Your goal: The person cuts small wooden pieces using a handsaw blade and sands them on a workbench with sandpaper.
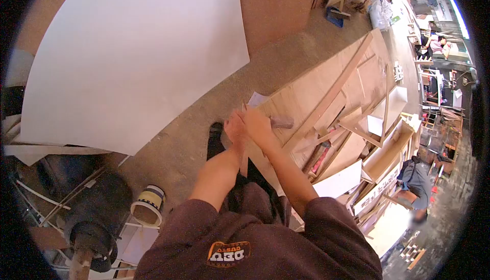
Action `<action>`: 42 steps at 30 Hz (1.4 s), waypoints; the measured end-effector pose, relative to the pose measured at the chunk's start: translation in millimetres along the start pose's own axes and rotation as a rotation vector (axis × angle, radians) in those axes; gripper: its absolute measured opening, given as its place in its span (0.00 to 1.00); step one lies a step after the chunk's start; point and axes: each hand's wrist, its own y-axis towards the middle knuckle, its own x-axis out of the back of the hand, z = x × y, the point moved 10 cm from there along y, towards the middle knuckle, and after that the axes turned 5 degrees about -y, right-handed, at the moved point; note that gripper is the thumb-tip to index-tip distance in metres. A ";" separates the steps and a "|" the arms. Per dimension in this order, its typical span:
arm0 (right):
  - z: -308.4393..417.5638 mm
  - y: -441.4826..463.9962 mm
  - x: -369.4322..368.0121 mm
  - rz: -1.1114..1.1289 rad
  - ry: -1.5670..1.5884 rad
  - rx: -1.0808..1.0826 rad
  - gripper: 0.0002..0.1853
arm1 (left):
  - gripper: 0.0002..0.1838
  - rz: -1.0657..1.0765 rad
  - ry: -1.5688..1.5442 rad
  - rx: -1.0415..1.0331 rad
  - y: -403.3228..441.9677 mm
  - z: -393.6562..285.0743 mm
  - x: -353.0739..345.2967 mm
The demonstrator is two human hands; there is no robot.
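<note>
My left hand (pixel 235 127) and my right hand (pixel 258 126) meet in front of my body, at the edge of a plywood sheet (pixel 293 99). Both have their fingers closed, and what lies inside them is hidden. A thin wooden tip (pixel 245 107) sticks up between them. Below the hands a narrow wooden strip (pixel 244 166) runs toward my body; whether it is gripped I cannot tell. Just right of my right hand is a blurred, dark brown, rounded thing (pixel 282 122). A pale sheet of paper (pixel 256 99) lies just beyond the hands.
A large white panel (pixel 138 60) fills the upper left. Wooden boards (pixel 334 88) and an open wooden box (pixel 390 150) crowd the right. A bucket (pixel 148 206) stands at lower left; a blue dustpan (pixel 335 17) is at the back. Another person (pixel 416 183) bends at far right.
</note>
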 end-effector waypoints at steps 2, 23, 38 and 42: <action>11.0 -43.5 7.1 -0.258 0.086 0.121 0.20 | 0.25 0.059 0.020 0.037 -5.3 -0.7 -5.7; 16.1 -86.0 48.7 -1.044 0.089 0.102 0.08 | 0.19 -0.250 0.067 -0.073 -5.0 -19.6 22.7; 16.8 -38.9 5.9 -0.781 -0.130 0.258 0.18 | 0.11 -0.411 0.102 -0.119 -2.2 -27.7 42.7; 20.1 -67.7 26.6 -0.726 0.030 0.176 0.29 | 0.11 -0.406 0.038 -0.127 -13.3 -48.8 67.5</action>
